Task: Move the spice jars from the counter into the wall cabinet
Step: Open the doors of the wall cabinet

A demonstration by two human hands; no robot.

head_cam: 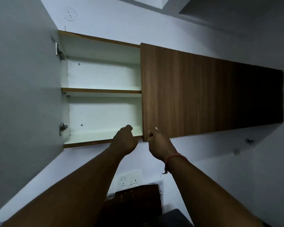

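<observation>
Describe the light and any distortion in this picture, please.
Head view: dim overall; the open cabinet interior is the brightest part, the closed door fades to near black rightward; wide-angle lens bends the edges; both hands are dark, with little detail.

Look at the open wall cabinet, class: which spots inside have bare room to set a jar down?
Both levels of the open cabinet are bare: the upper shelf, bordered by the hinged side wall and closed door, and the bottom floor. Its right front corner is crowded by the left hand; the right hand is at the closed door's edge.
</observation>
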